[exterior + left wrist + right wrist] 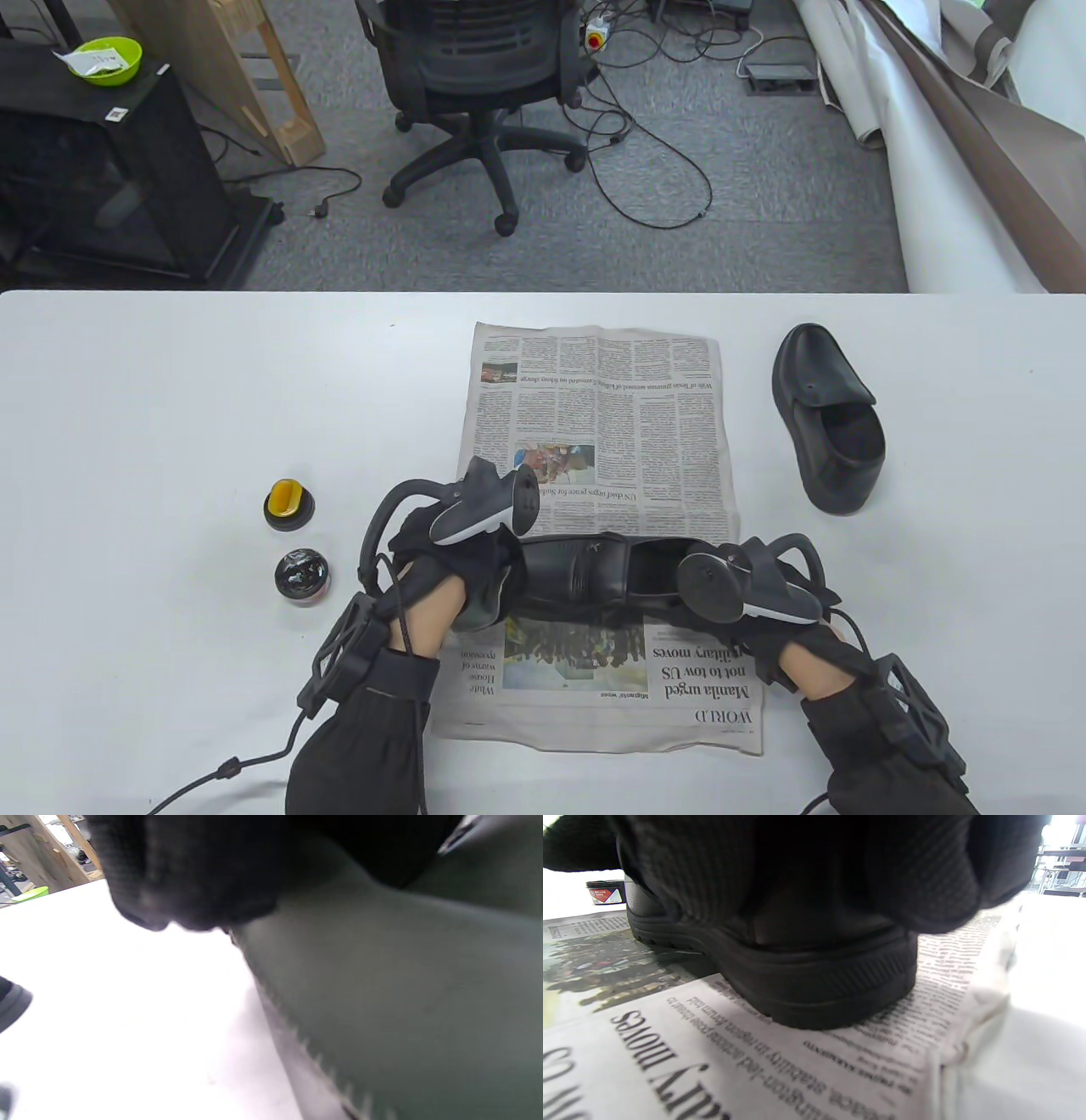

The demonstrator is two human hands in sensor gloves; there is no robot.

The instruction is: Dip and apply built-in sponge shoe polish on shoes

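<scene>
A black shoe (594, 577) lies sole down across the newspaper (594, 407), toe to the left. My left hand (479, 567) is at the toe and holds a dark grey cloth (479, 604); in the left wrist view the cloth (403, 984) shows a zigzag edge under the gloved fingers (191, 870). My right hand (700, 624) grips the heel, its fingers (806, 878) wrapped over the back of the shoe (814, 984). The open polish tin (301, 576) stands left of my left hand. Its yellow sponge lid (288, 503) sits just behind it.
A second black shoe (827, 420) lies on the white table (170, 407) to the right of the newspaper. An office chair (484, 76), cables and a black cabinet stand on the floor beyond the far edge.
</scene>
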